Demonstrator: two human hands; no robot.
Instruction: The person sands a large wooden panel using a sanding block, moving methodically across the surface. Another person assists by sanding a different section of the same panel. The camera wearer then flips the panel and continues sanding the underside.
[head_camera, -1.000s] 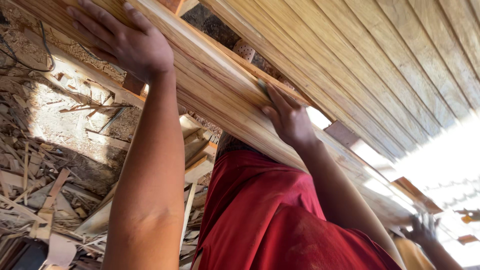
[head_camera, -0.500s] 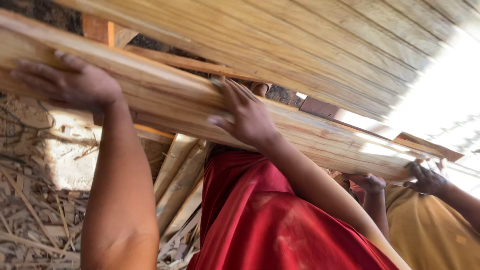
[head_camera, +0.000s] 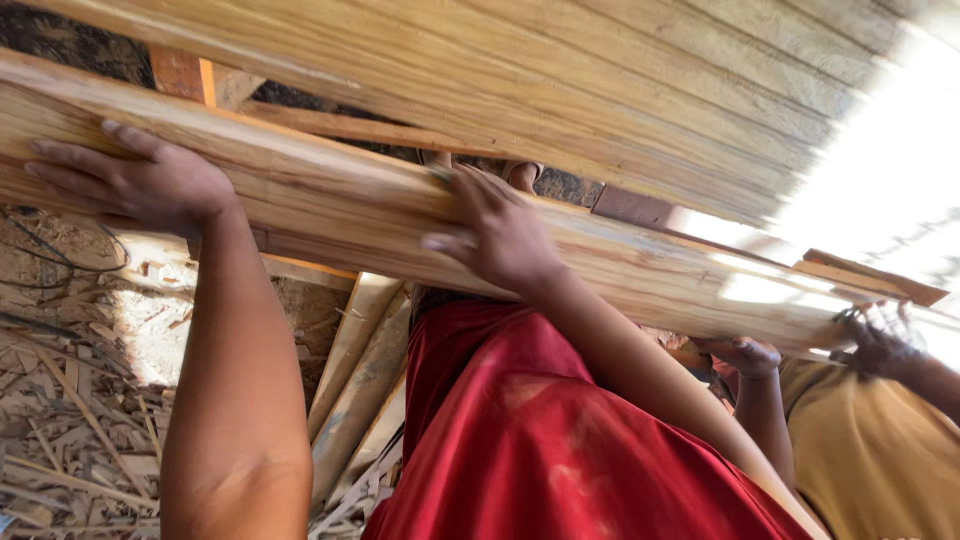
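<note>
A long pale wooden plank (head_camera: 400, 215) runs across the frame from the upper left down to the right edge, carried flat. The left hand (head_camera: 135, 185) lies at the left of the frame with fingers spread, pressed flat on the plank's face; the right hand (head_camera: 500, 235) sits at centre, fingers curled over the plank's near edge, holding it from the side. Just above, a stack of more planks (head_camera: 600, 80) fills the top of the frame — little open room between the two. At the lower right, a co-worker's hands (head_camera: 880, 340) grip the plank's far end, beside a yellow shirt (head_camera: 870, 460). Wood scraps (head_camera: 70, 430) cover the ground at lower left.
</note>
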